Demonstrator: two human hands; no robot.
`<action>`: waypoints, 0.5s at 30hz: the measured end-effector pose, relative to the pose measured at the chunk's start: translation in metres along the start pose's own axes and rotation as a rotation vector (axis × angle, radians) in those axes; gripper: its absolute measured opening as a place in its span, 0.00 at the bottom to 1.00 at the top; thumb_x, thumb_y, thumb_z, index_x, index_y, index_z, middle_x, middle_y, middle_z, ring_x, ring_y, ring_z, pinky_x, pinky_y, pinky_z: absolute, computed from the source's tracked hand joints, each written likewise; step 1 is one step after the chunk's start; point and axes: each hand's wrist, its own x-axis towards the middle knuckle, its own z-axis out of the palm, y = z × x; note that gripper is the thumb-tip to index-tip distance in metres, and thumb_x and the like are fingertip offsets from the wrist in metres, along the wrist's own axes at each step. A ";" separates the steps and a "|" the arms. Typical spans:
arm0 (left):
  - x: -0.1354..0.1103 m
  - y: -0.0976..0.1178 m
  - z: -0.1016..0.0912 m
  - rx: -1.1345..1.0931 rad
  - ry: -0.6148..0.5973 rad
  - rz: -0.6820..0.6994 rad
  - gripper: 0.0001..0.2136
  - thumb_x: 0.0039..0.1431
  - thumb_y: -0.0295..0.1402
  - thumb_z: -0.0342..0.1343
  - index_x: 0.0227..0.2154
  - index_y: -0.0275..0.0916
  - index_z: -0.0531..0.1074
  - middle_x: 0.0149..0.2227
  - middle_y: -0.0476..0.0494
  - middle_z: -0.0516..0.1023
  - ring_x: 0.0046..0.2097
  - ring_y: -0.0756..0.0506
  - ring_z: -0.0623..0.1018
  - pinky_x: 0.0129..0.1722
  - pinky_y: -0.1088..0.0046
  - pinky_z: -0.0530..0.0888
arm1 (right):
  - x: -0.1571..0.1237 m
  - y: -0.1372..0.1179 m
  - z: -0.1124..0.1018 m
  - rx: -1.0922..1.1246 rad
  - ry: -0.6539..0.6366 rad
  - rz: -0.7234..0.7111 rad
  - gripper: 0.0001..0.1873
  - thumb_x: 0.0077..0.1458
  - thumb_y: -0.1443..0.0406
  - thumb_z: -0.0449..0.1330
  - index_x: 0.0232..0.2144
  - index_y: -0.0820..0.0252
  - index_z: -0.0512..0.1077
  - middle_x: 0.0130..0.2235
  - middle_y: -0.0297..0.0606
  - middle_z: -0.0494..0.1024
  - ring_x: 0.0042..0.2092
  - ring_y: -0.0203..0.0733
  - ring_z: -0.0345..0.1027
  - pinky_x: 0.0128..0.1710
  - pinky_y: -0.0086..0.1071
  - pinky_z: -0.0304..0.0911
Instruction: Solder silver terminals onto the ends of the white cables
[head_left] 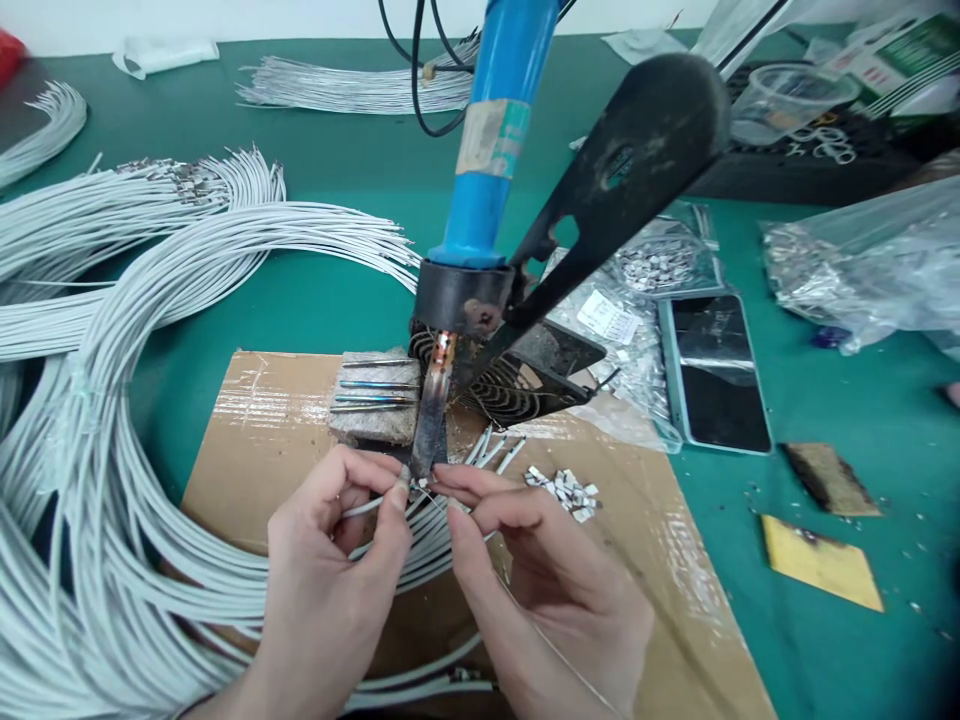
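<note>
A blue-handled soldering iron (491,150) hangs tip down in a black holder, its tip (427,430) between my fingertips. My left hand (337,560) is closed in a pinch on the end of a white cable (364,508), right by the tip. My right hand (547,570) pinches a thin solder wire (559,655), which trails down toward the bottom edge. A tiny white piece (423,483) sits under the tip; I cannot tell which fingers touch it. Beneath both hands lie several white cables (427,550). Small white and metal pieces (566,492) are piled right of my right hand.
Big bundles of white cable (112,440) fill the left side. Cardboard (675,560) covers the green table (825,400) underneath. A grey block with metal rods (375,395), a black fan (517,385), a phone (720,370), bags of parts (652,262) and a yellow sponge (821,565) lie around.
</note>
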 end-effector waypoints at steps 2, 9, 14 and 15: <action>0.002 -0.001 -0.002 -0.004 -0.028 0.019 0.06 0.54 0.26 0.65 0.25 0.41 0.75 0.31 0.50 0.82 0.29 0.52 0.80 0.26 0.84 0.76 | 0.000 -0.001 0.000 -0.001 0.004 0.003 0.10 0.61 0.71 0.65 0.30 0.54 0.72 0.42 0.35 0.87 0.48 0.42 0.83 0.48 0.31 0.75; 0.007 0.001 -0.004 0.000 -0.052 0.041 0.06 0.53 0.25 0.65 0.24 0.40 0.75 0.29 0.50 0.82 0.28 0.52 0.80 0.26 0.85 0.76 | 0.002 0.000 0.000 0.012 -0.001 -0.018 0.11 0.61 0.73 0.64 0.30 0.53 0.72 0.43 0.32 0.87 0.48 0.39 0.83 0.50 0.28 0.74; 0.008 0.001 -0.003 -0.004 -0.047 0.060 0.06 0.53 0.25 0.64 0.25 0.40 0.75 0.28 0.51 0.82 0.28 0.53 0.80 0.27 0.86 0.76 | 0.002 0.001 0.001 0.034 -0.012 -0.010 0.10 0.62 0.72 0.64 0.31 0.52 0.72 0.44 0.30 0.87 0.49 0.37 0.83 0.51 0.26 0.73; 0.008 0.000 -0.003 -0.003 -0.049 0.062 0.05 0.53 0.25 0.64 0.25 0.40 0.75 0.28 0.51 0.82 0.28 0.53 0.79 0.27 0.86 0.76 | 0.002 0.001 0.001 0.035 -0.015 -0.010 0.10 0.62 0.72 0.65 0.31 0.52 0.72 0.45 0.30 0.87 0.49 0.36 0.83 0.51 0.26 0.73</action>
